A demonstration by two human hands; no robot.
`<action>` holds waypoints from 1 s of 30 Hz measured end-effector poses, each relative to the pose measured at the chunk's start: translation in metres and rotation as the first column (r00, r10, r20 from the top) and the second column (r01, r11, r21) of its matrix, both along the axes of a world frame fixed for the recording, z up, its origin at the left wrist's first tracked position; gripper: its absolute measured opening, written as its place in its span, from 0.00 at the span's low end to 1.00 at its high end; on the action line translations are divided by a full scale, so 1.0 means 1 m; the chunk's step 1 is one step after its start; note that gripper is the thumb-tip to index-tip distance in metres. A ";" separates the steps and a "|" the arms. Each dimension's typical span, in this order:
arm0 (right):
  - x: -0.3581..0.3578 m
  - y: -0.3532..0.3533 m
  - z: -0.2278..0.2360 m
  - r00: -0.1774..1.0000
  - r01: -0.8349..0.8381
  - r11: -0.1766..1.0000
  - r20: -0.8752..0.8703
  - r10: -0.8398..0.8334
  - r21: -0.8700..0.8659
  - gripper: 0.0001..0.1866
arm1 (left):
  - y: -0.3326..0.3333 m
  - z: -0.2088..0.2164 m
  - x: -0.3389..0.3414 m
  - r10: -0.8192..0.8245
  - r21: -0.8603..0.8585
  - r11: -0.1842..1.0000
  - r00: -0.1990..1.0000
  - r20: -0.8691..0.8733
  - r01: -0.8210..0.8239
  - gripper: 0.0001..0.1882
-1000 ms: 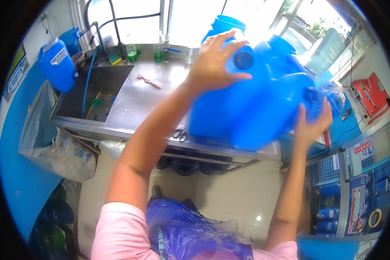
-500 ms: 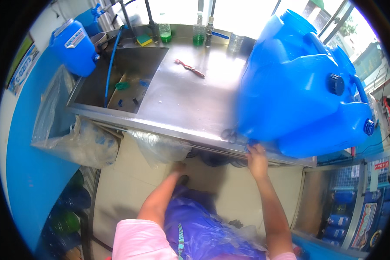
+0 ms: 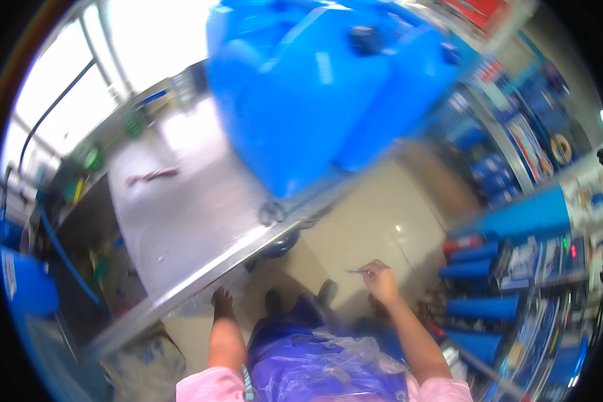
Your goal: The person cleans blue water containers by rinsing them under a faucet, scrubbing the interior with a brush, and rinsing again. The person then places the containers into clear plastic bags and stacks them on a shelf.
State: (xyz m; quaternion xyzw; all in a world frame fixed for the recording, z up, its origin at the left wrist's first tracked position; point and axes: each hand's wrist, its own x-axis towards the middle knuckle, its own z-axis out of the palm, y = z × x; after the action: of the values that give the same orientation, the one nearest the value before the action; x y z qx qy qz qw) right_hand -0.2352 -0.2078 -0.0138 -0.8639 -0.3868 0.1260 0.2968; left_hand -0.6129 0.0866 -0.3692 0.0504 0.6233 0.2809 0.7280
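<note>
Over the floor, away from the counter, my right hand is closed in a pinch. A small thin dark object sticks out of its fingertips, too blurred to name. My left hand hangs low by the counter's front edge, shadowed, so its finger pose is unclear. Large blue plastic jugs stand together on the steel counter. Black-handled scissors lie at the counter's front edge beside the jugs. A red-handled tool rests farther back on the steel.
On the left is a sink with a blue hose; a blue container stands beyond it. Plastic bags sit below the counter. Shelves with blue items line the right side, and blue bottles stand in a cabinet.
My view has swung to the right. My right hand has left the counter edge by the jugs and come back over the floor, with the thin object in its fingers.
</note>
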 end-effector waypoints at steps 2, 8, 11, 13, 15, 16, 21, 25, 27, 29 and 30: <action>-0.003 -0.058 0.002 0.966 0.256 0.965 0.056 -0.253 -0.063 0.07 | 0.003 0.000 0.002 -0.091 -0.031 0.996 0.972 -0.215 0.086 0.26; -0.047 -0.254 0.057 0.437 0.721 0.684 0.695 -0.571 0.109 0.11 | -0.007 0.024 0.010 0.014 0.142 0.549 0.161 -0.987 0.824 0.13; -0.083 -0.332 0.054 0.190 0.881 0.453 0.776 -0.602 0.136 0.12 | -0.008 0.040 0.016 0.112 0.242 0.221 0.222 -0.969 0.945 0.10; -0.098 -0.366 0.030 0.147 0.909 0.405 0.832 -0.535 0.099 0.10 | -0.003 0.047 0.020 0.082 0.035 0.135 0.024 -0.996 0.990 0.10; -0.110 -0.388 -0.002 0.239 0.962 0.249 0.793 -0.560 -0.113 0.09 | 0.003 0.051 0.020 0.032 -0.177 0.071 -0.180 -0.983 0.982 0.09; -0.116 -0.393 -0.018 0.296 0.945 0.056 0.771 -0.564 -0.322 0.11 | 0.007 0.052 0.020 -0.002 -0.268 0.026 -0.268 -0.963 0.963 0.09; -0.138 -0.393 -0.053 0.285 0.876 -0.055 0.605 -0.743 -0.480 0.25 | 0.024 0.053 0.003 0.044 -0.261 0.032 -0.262 -0.964 0.965 0.11; -0.124 -0.384 -0.040 0.183 0.850 -0.145 0.542 -0.820 -0.506 0.28 | 0.028 0.056 -0.017 0.020 -0.278 -0.046 -0.278 -0.960 0.959 0.07; -0.110 -0.381 -0.027 0.344 0.602 -0.029 0.292 -0.893 -0.798 0.36 | 0.022 0.058 -0.019 0.013 -0.152 -0.055 -0.151 -0.988 0.987 0.05; -0.100 -0.369 -0.016 0.176 0.595 -0.163 0.325 -0.929 -0.787 0.46 | 0.012 0.060 -0.016 0.184 0.088 -0.051 0.096 -0.978 0.995 0.06; -0.095 -0.358 -0.012 0.148 0.573 -0.209 0.351 -0.925 -0.792 0.50 | 0.009 0.063 -0.014 0.051 0.073 -0.042 0.075 -0.996 0.996 0.07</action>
State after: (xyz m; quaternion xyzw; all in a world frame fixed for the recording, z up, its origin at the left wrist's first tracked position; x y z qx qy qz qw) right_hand -0.3303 -0.5656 -0.0255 -0.8730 0.4225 0.2332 -0.0701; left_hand -0.6273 0.0957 -0.3061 0.8526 0.4847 0.1040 0.1653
